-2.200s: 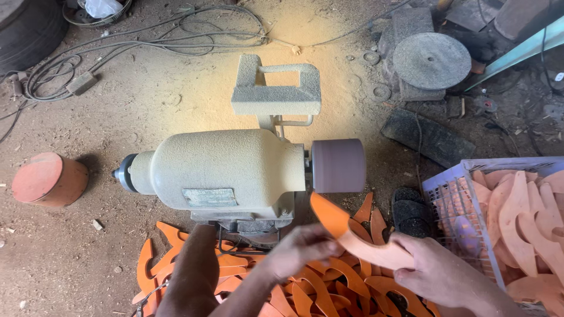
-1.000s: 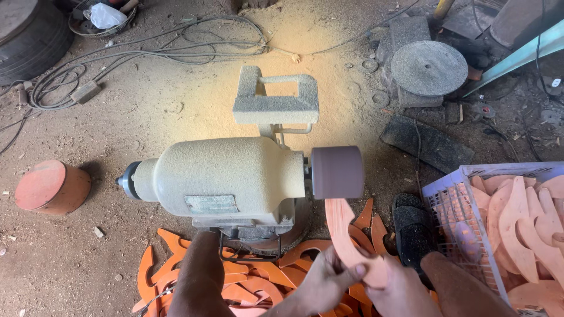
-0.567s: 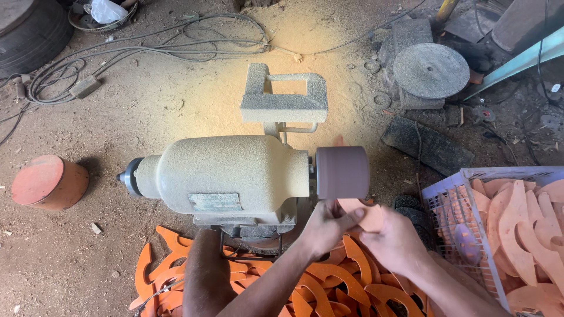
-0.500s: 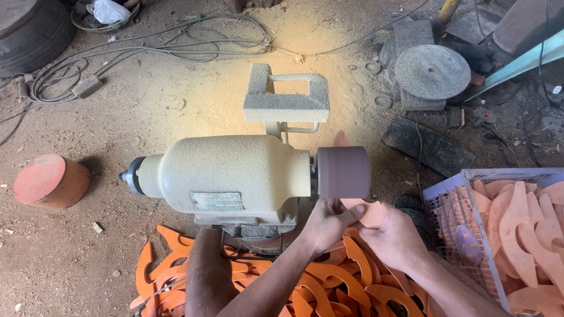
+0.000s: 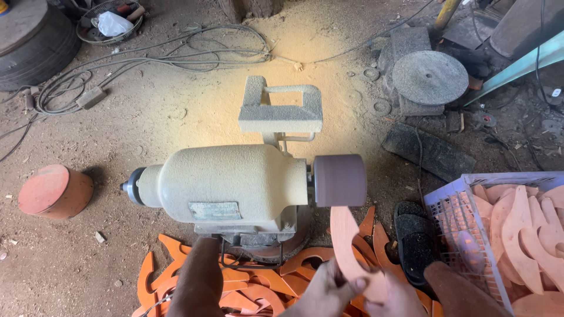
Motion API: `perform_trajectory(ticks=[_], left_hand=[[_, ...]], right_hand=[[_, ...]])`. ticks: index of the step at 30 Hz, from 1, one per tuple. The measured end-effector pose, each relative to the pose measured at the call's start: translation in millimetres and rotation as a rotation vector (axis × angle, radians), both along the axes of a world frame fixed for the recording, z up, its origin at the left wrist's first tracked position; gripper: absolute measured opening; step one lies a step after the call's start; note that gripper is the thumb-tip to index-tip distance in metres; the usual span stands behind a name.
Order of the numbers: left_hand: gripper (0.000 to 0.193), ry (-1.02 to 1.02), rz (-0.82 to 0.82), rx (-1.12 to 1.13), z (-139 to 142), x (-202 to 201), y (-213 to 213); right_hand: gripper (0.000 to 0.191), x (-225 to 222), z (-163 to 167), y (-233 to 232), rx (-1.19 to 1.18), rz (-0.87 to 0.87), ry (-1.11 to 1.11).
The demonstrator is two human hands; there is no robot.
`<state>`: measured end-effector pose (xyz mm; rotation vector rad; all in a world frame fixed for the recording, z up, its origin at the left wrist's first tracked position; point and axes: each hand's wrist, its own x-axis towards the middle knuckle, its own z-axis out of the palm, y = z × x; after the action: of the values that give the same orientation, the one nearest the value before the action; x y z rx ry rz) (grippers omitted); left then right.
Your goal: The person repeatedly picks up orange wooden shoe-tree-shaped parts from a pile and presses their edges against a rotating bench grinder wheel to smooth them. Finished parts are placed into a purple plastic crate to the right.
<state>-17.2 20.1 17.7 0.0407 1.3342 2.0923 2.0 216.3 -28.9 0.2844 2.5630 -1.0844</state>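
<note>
Piece: curved flat wood piece (image 5: 351, 249), long way up, tip at drum (image 5: 340, 180).
Grip: both hands, left hand (image 5: 320, 290) and right hand (image 5: 396, 296), holding it.

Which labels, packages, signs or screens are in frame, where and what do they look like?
Nameplate: small rectangular metal plate, pale grey, on the front face of the cream sanding motor, low and central.
Plastic bag: crumpled, white, in a wire basket at top left.
No signs or screens visible.
Both hands, left and right, grip a curved orange wooden piece below the brown drum; it carries no label.
</note>
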Motion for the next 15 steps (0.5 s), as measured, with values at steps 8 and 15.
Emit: perform_trajectory(ticks=[8,15], left_hand=[[0.029,0.147,0.026,-0.085,-2.0,-39.0,-5.7],[0.029,0.241,0.089,-0.061,-7.1,-78.8,1.3]], right_hand=[[0.042,-31.5,47.0,-17.2,-0.170,0.061,0.136],[0.030,-76.4,62.8,-24.3,-0.053,0.077,0.187]])
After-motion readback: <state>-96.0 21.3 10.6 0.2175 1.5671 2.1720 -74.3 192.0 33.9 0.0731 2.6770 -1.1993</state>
